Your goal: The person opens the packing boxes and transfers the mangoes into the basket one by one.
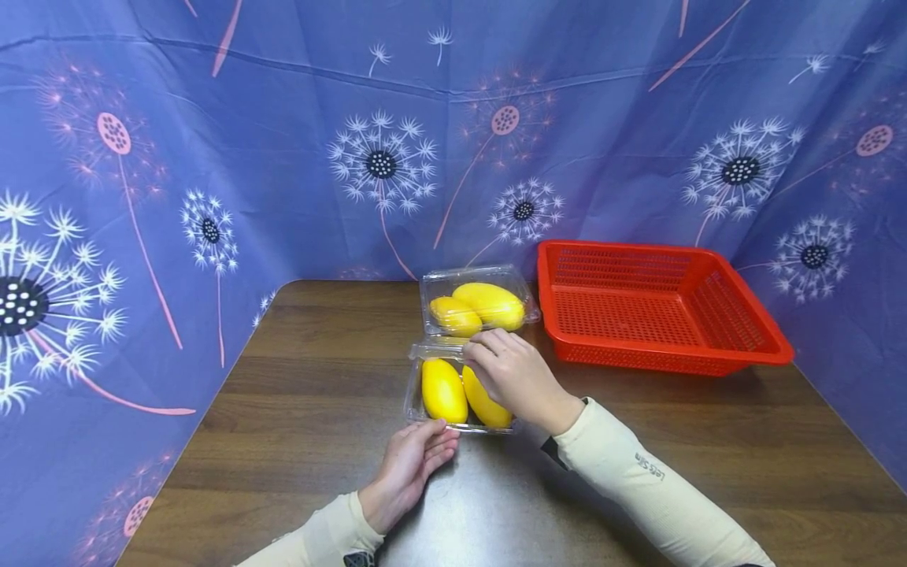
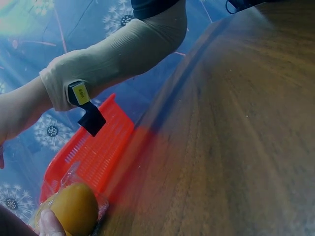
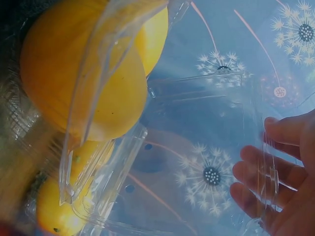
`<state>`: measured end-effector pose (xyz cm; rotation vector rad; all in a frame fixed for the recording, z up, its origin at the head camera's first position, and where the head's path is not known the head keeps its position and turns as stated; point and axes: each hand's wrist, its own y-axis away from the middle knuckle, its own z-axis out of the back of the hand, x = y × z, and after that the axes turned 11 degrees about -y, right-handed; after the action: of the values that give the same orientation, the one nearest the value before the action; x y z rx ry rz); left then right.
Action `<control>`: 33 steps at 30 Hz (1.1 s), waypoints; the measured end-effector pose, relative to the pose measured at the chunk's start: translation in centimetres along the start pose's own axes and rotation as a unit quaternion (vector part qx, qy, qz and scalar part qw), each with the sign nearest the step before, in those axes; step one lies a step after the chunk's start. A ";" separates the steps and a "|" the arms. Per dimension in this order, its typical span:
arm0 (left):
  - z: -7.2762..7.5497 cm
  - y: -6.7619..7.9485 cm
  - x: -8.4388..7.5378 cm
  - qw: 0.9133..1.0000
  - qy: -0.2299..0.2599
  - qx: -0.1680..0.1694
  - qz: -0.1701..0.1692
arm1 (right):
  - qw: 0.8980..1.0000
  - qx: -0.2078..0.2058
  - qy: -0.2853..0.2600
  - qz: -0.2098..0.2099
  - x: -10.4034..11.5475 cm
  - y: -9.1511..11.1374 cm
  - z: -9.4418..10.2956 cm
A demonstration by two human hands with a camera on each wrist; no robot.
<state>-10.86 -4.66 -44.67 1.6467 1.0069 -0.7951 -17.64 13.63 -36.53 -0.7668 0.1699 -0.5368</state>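
So the front clear plastic clamshell (image 1: 412, 398) sits mid-tabletop (image 1: 298, 370), two smooth, glossy yellow mangoes (image 1: 444, 391) side by side inside, lid (image 1: 435, 352) tilted up off them. Right-hand grip (image 1: 506, 370) has curled fingers and thumb on the lid's edge; left-hand grip (image 1: 414, 461) is relaxed, thumb against the front rim. There's bare wood to the left and front, but it's tight behind: a second clamshell (image 1: 425, 303) with two more mangoes, then a red basket (image 1: 616, 315) right beside that. The right hand blocks part of one mango, and the left wrist view cuts off most of the box.
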 end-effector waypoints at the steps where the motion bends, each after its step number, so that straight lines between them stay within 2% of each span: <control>1: 0.0 0.0 0.0 1.000 -0.002 -0.001 0.000 | 1.000 -0.001 -0.001 0.000 -0.1 0.0 0.0; 13: 0.1 0.0 0.0 1.000 -0.012 -0.005 0.001 | 1.000 0.015 -0.013 -0.009 -0.3 0.2 0.2; 33: 0.5 0.0 0.0 1.000 -0.022 -0.004 0.003 | 1.000 0.026 -0.010 -0.001 -0.6 0.4 0.7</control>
<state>-10.89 -5.11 -44.78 1.6169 0.9727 -0.8187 -17.76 14.55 -36.34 -0.7215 0.1359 -0.5331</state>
